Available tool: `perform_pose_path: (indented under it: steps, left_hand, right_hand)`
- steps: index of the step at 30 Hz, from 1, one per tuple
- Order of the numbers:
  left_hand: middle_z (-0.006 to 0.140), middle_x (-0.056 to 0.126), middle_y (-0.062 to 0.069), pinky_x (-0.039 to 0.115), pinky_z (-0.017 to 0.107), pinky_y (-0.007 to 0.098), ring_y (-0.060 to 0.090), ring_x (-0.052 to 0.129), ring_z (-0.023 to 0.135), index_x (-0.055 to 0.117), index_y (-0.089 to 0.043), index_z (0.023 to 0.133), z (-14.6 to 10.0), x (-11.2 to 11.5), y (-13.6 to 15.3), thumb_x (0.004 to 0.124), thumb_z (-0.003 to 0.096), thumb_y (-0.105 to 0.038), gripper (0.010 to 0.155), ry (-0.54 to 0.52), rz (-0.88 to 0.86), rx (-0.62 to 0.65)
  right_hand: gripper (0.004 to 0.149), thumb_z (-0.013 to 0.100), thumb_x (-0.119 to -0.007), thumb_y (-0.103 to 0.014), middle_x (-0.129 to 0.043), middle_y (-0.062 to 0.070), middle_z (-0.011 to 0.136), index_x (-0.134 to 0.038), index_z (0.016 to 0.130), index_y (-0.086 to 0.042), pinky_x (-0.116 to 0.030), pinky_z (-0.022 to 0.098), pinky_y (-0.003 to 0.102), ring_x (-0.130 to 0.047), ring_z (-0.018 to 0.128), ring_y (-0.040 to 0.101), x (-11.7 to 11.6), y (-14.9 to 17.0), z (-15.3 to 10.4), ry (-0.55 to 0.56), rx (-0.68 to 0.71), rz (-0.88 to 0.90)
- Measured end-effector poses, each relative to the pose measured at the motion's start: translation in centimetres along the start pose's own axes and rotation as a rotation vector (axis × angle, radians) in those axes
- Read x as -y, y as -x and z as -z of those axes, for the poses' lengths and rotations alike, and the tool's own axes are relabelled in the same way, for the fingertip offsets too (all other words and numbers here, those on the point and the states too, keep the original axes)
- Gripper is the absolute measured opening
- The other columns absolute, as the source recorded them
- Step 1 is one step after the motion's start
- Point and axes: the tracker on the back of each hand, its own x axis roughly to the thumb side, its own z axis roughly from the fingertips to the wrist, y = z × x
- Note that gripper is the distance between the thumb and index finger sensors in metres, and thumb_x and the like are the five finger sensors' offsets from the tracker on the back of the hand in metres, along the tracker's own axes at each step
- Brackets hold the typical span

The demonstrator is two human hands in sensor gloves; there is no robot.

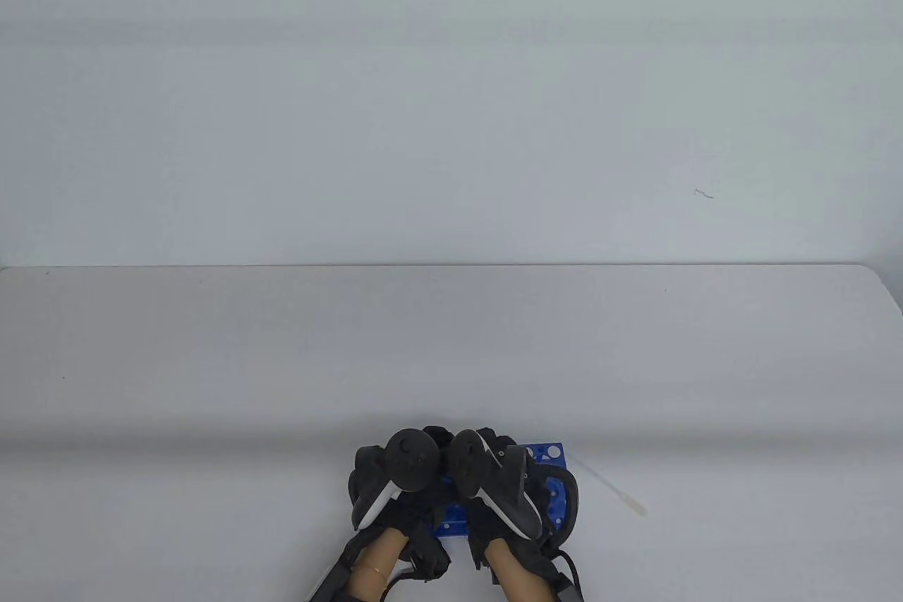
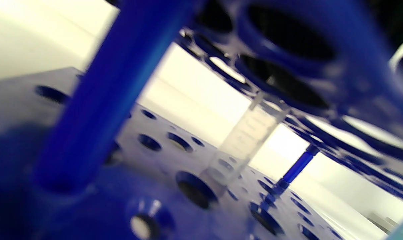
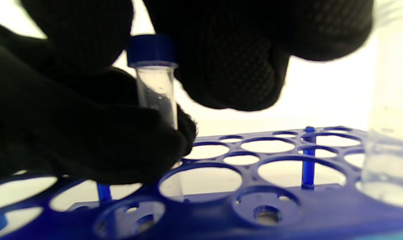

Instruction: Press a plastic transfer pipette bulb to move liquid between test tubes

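While both hands crowd over the rack (image 1: 547,454) at the desk's (image 1: 211,362) near edge, the left hand (image 3: 71,133) grips a capped tube (image 3: 156,90) and the right hand's (image 3: 241,50) fingers close on its cap (image 3: 151,50). Uncapping looks the step; next, fetch the pipette (image 1: 610,485) lying right of the rack.

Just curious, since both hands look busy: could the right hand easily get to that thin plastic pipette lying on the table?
Probably yes: the thin clear plastic pipette lies uncovered just right of the blue rack, beside the right hand.
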Motion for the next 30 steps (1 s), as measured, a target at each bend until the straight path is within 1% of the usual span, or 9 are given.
perform_pose_path:
  steps: [3,10,12,15,17,18,20,25,30]
  left_hand:
    - [0.100,0.062,-0.018,0.036,0.084,0.045,0.014,0.051,0.087,0.084,-0.051,0.078,0.00,0.02,0.01,0.086,0.0271,-0.058,0.052,0.000,0.001,0.000]
    - [0.100,0.062,-0.018,0.036,0.084,0.045,0.014,0.051,0.087,0.084,-0.051,0.078,0.02,0.02,0.02,0.086,0.0270,-0.058,0.052,-0.002,0.001,0.000]
    - [0.100,0.062,-0.018,0.035,0.084,0.045,0.014,0.051,0.087,0.084,-0.051,0.078,0.03,0.03,0.04,0.086,0.0271,-0.058,0.051,-0.001,0.000,-0.001]
    - [0.100,0.062,-0.018,0.036,0.084,0.045,0.014,0.051,0.087,0.084,-0.051,0.078,0.03,0.03,0.04,0.086,0.0271,-0.058,0.051,-0.001,0.001,-0.001]
    - [0.100,0.062,-0.018,0.036,0.084,0.045,0.014,0.051,0.087,0.084,-0.051,0.078,0.02,0.04,0.04,0.086,0.0270,-0.058,0.052,-0.002,0.001,0.000]
    - [0.100,0.062,-0.018,0.036,0.084,0.045,0.014,0.051,0.087,0.084,-0.051,0.078,0.03,0.04,0.04,0.086,0.0271,-0.058,0.051,-0.001,0.001,0.000]
    - [0.100,0.062,-0.018,0.036,0.084,0.045,0.014,0.051,0.087,0.084,-0.051,0.078,0.03,0.05,0.04,0.086,0.0271,-0.058,0.051,-0.001,0.001,0.000]
    - [0.100,0.062,-0.018,0.036,0.084,0.045,0.014,0.051,0.087,0.084,-0.051,0.078,0.02,0.05,0.04,0.086,0.0268,-0.058,0.052,-0.002,0.002,-0.001]
    - [0.100,0.062,-0.018,0.036,0.084,0.045,0.014,0.051,0.087,0.084,-0.051,0.078,0.02,0.08,0.04,0.086,0.0269,-0.058,0.052,-0.003,0.001,-0.001]
  right_hand:
    - [0.054,0.033,-0.084,-0.040,-0.101,0.008,0.062,-0.086,0.082,-0.016,-0.084,0.030,0.037,-0.099,0.036,0.017,0.10,-0.10,0.02,-0.019,0.012,0.019]
    - [0.049,0.036,-0.085,-0.026,-0.093,0.016,0.082,-0.085,0.084,-0.023,-0.081,0.036,0.039,-0.096,0.045,0.020,0.39,-0.32,-0.07,-0.088,0.027,0.083]
    - [0.051,0.035,-0.086,-0.029,-0.094,0.015,0.082,-0.084,0.086,-0.024,-0.082,0.035,0.039,-0.097,0.044,0.020,0.43,-0.12,-0.13,-0.069,0.016,0.085]
    - [0.067,0.032,-0.085,-0.043,-0.094,0.014,0.081,-0.075,0.093,-0.016,-0.082,0.034,0.039,-0.098,0.043,0.020,0.27,-0.10,-0.15,-0.053,0.009,0.062]
    - [0.067,0.032,-0.084,-0.046,-0.097,0.011,0.073,-0.077,0.091,-0.014,-0.082,0.033,0.038,-0.098,0.040,0.019,0.09,-0.24,-0.15,-0.035,0.009,0.027]
    - [0.063,0.032,-0.083,-0.046,-0.099,0.010,0.069,-0.080,0.087,-0.015,-0.083,0.032,0.038,-0.098,0.039,0.018,-0.01,-0.32,-0.15,-0.024,0.007,-0.003]
    - [0.055,0.033,-0.083,-0.042,-0.101,0.007,0.061,-0.085,0.082,-0.016,-0.084,0.031,0.037,-0.099,0.035,0.016,0.02,-0.44,-0.17,0.009,0.021,-0.029]
    - [0.050,0.034,-0.085,-0.029,-0.097,0.013,0.077,-0.085,0.084,-0.021,-0.082,0.036,0.039,-0.098,0.043,0.018,0.46,-0.74,-0.31,-0.050,0.048,0.012]
    - [0.049,0.034,-0.085,-0.023,-0.093,0.010,0.086,-0.085,0.082,-0.026,-0.082,0.038,0.039,-0.098,0.045,0.018,0.42,-0.63,-0.18,-0.078,0.062,0.039]
